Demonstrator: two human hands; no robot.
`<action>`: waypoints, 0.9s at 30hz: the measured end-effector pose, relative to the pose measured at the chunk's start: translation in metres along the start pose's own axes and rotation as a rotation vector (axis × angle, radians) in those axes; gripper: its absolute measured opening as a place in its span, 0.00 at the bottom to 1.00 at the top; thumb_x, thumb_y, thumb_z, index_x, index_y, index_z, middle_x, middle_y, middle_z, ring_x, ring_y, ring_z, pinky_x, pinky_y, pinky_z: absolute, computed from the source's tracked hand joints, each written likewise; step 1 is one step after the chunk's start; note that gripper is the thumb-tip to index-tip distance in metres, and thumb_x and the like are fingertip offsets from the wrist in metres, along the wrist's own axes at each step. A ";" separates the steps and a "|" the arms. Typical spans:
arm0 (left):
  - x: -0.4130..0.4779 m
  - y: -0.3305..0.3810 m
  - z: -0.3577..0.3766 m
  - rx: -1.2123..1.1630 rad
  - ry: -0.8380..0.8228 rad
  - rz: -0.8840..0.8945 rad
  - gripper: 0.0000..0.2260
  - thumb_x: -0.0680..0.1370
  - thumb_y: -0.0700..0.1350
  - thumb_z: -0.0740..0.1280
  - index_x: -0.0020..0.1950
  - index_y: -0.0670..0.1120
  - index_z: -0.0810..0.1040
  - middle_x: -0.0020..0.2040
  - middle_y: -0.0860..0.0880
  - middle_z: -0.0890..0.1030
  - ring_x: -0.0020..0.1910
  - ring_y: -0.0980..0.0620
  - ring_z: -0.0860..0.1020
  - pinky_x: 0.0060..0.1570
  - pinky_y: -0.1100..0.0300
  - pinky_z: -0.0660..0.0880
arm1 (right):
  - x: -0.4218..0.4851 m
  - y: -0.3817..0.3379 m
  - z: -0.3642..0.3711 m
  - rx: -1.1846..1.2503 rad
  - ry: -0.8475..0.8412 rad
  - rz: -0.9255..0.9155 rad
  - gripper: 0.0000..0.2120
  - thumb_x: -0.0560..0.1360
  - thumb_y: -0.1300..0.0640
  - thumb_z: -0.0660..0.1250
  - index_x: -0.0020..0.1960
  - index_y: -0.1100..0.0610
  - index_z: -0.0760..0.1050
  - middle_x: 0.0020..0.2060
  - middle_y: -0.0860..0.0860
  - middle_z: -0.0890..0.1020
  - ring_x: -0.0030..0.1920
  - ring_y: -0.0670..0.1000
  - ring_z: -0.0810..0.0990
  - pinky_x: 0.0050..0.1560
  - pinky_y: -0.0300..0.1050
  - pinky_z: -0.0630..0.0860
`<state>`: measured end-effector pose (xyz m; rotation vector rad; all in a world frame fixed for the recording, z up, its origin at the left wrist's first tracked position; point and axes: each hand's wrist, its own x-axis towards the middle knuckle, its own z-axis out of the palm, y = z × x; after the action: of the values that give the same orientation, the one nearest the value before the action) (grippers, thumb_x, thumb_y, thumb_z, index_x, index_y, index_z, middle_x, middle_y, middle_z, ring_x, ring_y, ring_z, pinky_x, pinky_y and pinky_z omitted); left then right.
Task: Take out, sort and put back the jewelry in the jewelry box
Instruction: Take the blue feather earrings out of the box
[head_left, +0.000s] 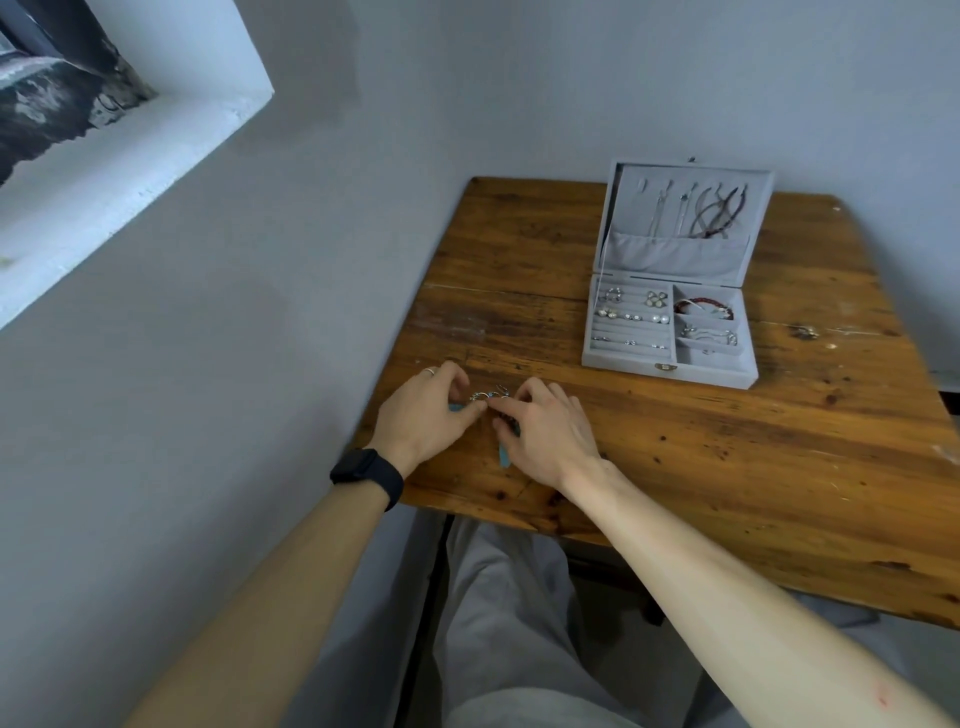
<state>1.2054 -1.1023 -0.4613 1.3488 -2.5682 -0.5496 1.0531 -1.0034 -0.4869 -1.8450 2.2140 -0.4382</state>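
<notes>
Fingers (469, 413) of L hand (422, 410) & R hand (551, 432) pinch turquoise earrings (486, 396) on table (675, 467).

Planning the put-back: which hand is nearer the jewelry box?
Right. The right hand lies left of the jewelry box, toward the person; the left hand lies farther left. Both pinch small jewelry.

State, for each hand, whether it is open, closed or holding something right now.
Left hand: closed, pinching the turquoise jewelry.
Right hand: closed, pinching the same turquoise jewelry from the other side.
</notes>
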 end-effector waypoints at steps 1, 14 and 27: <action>0.002 0.001 0.002 0.007 -0.016 0.004 0.13 0.78 0.58 0.69 0.58 0.55 0.77 0.50 0.57 0.78 0.49 0.56 0.78 0.45 0.55 0.78 | 0.000 0.000 -0.001 -0.003 0.001 -0.007 0.18 0.83 0.44 0.57 0.71 0.42 0.71 0.57 0.49 0.74 0.58 0.53 0.72 0.54 0.49 0.69; 0.004 0.000 0.007 -0.124 -0.112 -0.199 0.10 0.77 0.57 0.70 0.56 0.57 0.80 0.46 0.56 0.83 0.44 0.55 0.81 0.46 0.53 0.81 | -0.016 0.000 0.004 0.209 0.069 0.089 0.23 0.81 0.45 0.62 0.75 0.48 0.68 0.62 0.48 0.78 0.62 0.53 0.75 0.60 0.53 0.74; -0.013 0.004 0.020 0.149 -0.027 0.065 0.18 0.82 0.54 0.61 0.72 0.57 0.74 0.55 0.53 0.74 0.57 0.53 0.74 0.46 0.54 0.80 | -0.030 -0.012 0.004 0.056 0.089 0.080 0.20 0.81 0.49 0.61 0.72 0.50 0.72 0.58 0.51 0.81 0.57 0.55 0.79 0.54 0.50 0.76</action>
<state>1.2031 -1.0847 -0.4778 1.3048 -2.7117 -0.3746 1.0705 -0.9758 -0.4866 -1.7340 2.2989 -0.5713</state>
